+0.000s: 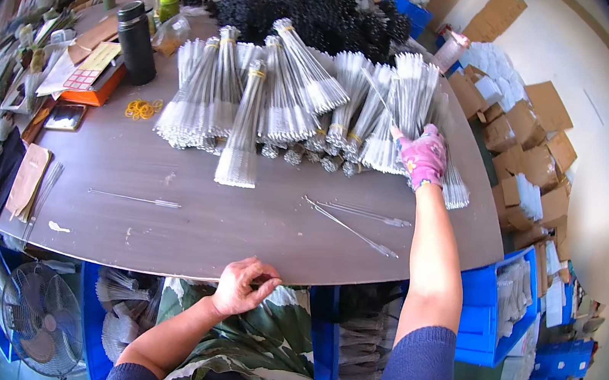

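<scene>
My right hand [424, 158], in a pink patterned glove, reaches over the right end of a pile of bundled wire brushes [243, 132]. Its fingers are closed, and a thin wire brush [380, 96] slants up and left from the fingertips. The bundles have white bristles and silvery stems, several tied with yellow bands. At the table's near edge, my bare left hand [244, 287] is curled with nothing visible in it. Loose brushes [353, 227] lie between me and the pile, and one single brush [135, 199] is farther left.
Yellow rubber bands [143, 109], a phone [65, 117] and a dark bottle [137, 45] are at the left. A black heap [306, 6] lies behind the pile. Blue bins [478, 320] flank the table, with a fan [45, 321] low left and cartons [534, 143] along the right.
</scene>
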Tool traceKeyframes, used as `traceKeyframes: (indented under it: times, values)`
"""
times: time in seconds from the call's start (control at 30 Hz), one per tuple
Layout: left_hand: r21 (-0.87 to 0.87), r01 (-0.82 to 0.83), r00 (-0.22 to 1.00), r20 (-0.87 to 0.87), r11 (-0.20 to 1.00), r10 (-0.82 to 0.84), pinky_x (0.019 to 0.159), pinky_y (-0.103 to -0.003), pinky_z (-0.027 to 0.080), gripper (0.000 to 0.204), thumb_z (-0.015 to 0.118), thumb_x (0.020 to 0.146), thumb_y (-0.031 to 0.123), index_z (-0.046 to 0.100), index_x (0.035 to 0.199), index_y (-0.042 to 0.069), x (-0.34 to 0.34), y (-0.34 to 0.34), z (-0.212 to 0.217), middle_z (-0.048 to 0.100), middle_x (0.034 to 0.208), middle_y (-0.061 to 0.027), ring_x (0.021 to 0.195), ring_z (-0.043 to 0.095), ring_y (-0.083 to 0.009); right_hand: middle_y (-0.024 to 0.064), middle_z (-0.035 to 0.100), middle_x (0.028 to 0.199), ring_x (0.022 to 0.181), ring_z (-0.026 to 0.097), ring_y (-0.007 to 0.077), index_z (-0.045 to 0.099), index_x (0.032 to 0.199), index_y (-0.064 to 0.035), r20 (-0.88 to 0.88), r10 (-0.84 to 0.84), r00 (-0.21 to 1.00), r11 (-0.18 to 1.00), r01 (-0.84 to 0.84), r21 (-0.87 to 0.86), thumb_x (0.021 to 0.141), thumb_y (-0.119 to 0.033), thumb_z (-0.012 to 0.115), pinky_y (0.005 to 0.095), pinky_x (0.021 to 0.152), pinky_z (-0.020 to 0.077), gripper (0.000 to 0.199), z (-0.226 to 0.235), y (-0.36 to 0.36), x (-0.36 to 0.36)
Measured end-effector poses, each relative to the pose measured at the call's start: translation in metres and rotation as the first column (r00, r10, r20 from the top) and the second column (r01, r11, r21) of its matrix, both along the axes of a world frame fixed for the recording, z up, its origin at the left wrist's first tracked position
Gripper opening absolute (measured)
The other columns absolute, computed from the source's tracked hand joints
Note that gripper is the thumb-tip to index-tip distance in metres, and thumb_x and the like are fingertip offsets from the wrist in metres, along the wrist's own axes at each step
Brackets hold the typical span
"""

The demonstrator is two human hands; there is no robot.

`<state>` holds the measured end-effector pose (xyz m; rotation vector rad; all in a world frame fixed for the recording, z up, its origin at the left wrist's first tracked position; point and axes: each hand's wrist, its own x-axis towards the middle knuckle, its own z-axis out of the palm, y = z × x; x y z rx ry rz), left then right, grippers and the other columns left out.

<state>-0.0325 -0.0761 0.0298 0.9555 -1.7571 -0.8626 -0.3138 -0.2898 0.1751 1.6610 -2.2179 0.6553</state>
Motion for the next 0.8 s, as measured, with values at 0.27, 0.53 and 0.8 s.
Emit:
traceKeyframes:
  times: [0.27, 0.53, 0.8]
  values:
    - [-0.06, 0.009, 1.0, 0.022, 0.998, -0.007, 0.054, -0.033, 0.047, 0.01, 0.069, 0.074, 0.013, 0.06, 0.078, 0.009, 0.001, 0.002, -0.006, 0.06, 0.067, -0.0074, 0.06, 0.058, -0.0234, 0.0183, 0.061, 0.091, 0.082, 0.059, 0.0306, 0.055, 0.1, 0.0017, 0.302, 0.014, 0.953, 0.999, -0.027, 0.039, 0.073, -0.045, 0.067, 0.0376, 0.073, 0.0462, 0.055, -0.006, -0.053, -0.051]
    - [0.296, 0.085, 0.995, -0.081, 0.951, -0.064, 0.062, -0.03, 0.049, 0.022, 0.062, 0.083, 0.024, 0.061, 0.093, 0.005, 0.008, 0.001, -0.005, 0.062, 0.074, -0.0081, 0.066, 0.062, -0.0186, 0.0031, 0.055, 0.065, 0.049, 0.051, 0.0099, 0.056, 0.105, -0.0001, 0.945, 0.323, 0.05, 0.897, -0.336, -0.289, 0.086, -0.04, 0.055, 0.0222, 0.042, 0.0392, 0.044, 0.098, 0.059, 0.011]
    - [0.499, 0.533, 0.758, -0.64, 0.683, -0.124, 0.094, -0.03, 0.039, 0.051, 0.06, 0.086, 0.028, 0.041, 0.124, 0.0, 0.033, 0.024, 0.021, 0.055, 0.111, -0.0104, 0.107, 0.051, -0.0174, 0.0066, 0.06, 0.076, 0.06, 0.055, 0.0115, 0.056, 0.105, 0.0033, 0.997, -0.059, -0.043, 0.647, -0.762, 0.006, 0.084, -0.034, 0.059, 0.0243, 0.053, 0.0451, 0.043, -0.041, 0.227, 0.081]
